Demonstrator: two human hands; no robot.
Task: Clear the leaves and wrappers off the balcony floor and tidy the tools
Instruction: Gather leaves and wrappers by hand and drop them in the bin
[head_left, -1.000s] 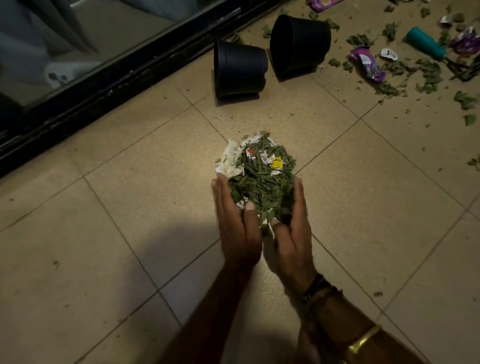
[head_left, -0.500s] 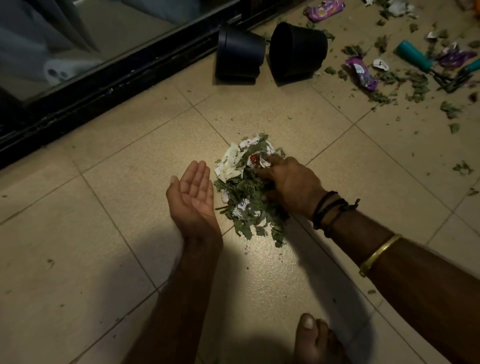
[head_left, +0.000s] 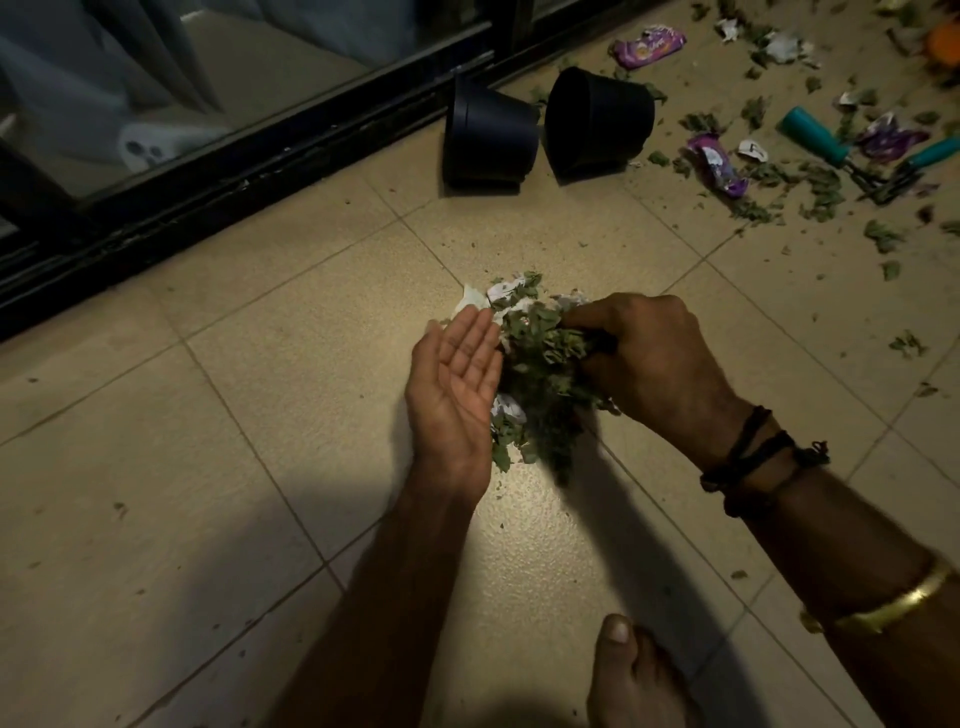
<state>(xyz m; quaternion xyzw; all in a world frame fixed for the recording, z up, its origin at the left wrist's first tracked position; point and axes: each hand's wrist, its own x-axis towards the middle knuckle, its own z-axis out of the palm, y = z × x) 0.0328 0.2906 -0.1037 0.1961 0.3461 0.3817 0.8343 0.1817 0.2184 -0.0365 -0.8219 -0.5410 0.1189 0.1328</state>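
Left hand (head_left: 454, 384) moved in, palm up, now touching left edge of leaf pile (head_left: 540, 358). Right hand (head_left: 644, 358) shifted from pile top to right side, fingers curled into leaves. Pile bunched narrower between hands.

Left hand (head_left: 454, 387) flat beside leaf pile (head_left: 540, 364), right hand (head_left: 649, 358) gripping it, two black pots (head_left: 545, 130) beyond

Floor tiles (head_left: 291, 395): speckled, semi-gloss ceramic; pots (head_left: 491, 137): matt black plastic; wrappers (head_left: 717, 163): glossy foil; leaf pile (head_left: 540, 364): dry, matt; bangle (head_left: 883, 610): polished metal.
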